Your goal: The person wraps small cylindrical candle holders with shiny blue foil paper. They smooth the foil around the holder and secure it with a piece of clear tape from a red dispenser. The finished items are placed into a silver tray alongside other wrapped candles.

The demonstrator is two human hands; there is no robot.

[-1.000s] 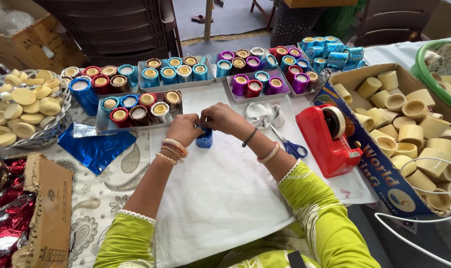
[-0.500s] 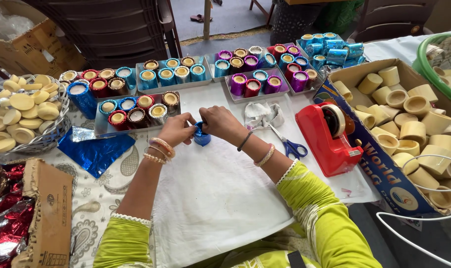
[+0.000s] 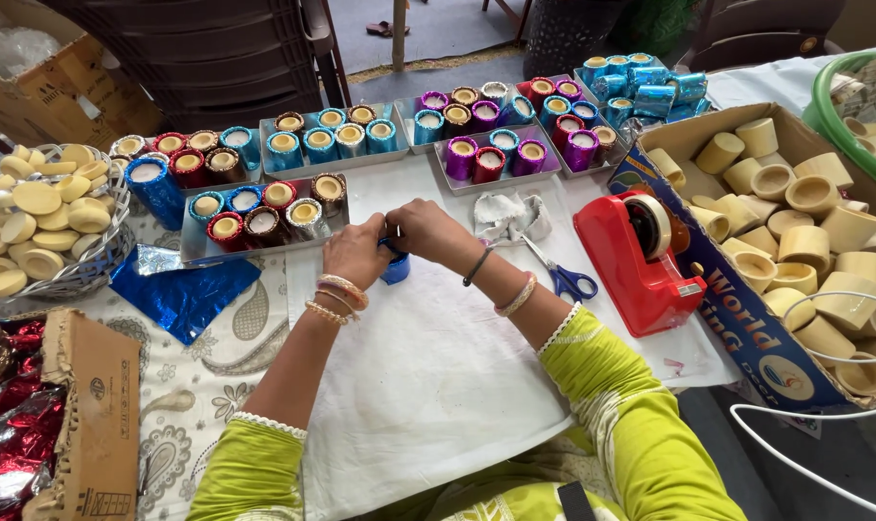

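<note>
1. Two hands meet over a white paper sheet (image 3: 428, 386): the left hand (image 3: 357, 253) and right hand (image 3: 428, 232) both pinch a small blue foil-wrapped cup (image 3: 396, 267), fingers closed on it from either side. The cup sits low between the hands, mostly hidden by them.
2. Left wrist carries beaded and gold bangles (image 3: 334, 297); right wrist carries a dark band and a pale bangle.
3. Just beyond the left hand: a grey rectangular tray (image 3: 195, 253) of foil-wrapped cups in blue, red and brown.
4. Further beyond both hands: more trays of foil-wrapped cups (image 3: 332, 135) in blue, purple, red and pink.
5. Just beyond the right hand: a crumpled white wad of paper (image 3: 504, 214).
6. Right of the right hand: blue-handled scissors (image 3: 565, 280) lying flat, then a red tape dispenser (image 3: 636, 256).
7. Far right of the hands: an open cardboard box (image 3: 727, 309) of bare cream cups.
8. Left of the left hand: a loose piece of shiny blue foil (image 3: 182, 294).
9. Far left: a wire basket (image 3: 81, 265) of cream round lids.
10. Near left, beside the left elbow: a flat brown cardboard piece (image 3: 95, 415) over red foil (image 3: 13, 444).
</note>
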